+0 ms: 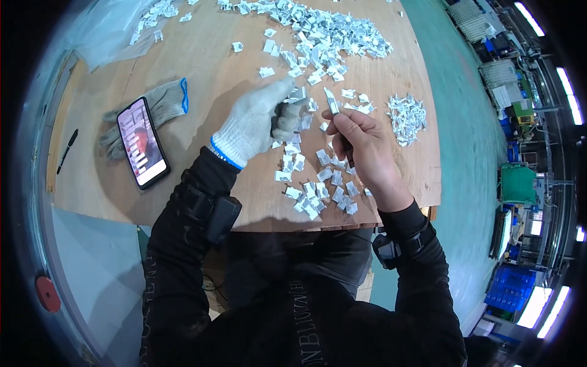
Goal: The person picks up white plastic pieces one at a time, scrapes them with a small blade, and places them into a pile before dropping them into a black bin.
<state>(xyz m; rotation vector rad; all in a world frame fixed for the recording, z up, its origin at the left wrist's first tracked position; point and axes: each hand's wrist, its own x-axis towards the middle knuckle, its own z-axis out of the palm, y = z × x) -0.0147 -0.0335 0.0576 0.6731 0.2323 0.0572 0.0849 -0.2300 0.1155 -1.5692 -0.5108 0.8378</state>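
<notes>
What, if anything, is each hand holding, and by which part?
Right hand: a small knife, by its handle. Gloved left hand: apparently a small pale piece; which part is unclear.

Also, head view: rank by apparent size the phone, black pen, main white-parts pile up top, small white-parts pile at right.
Largest to smallest:
1. Main pile
2. Phone
3. Small pile
4. Black pen

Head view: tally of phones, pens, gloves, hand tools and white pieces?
Phone: 1
Pen: 1
Worn glove: 1
Loose glove: 1
Hand tool: 1
White pieces: heaped and overlapping, can't count
Total, white pieces aside: 5
</notes>
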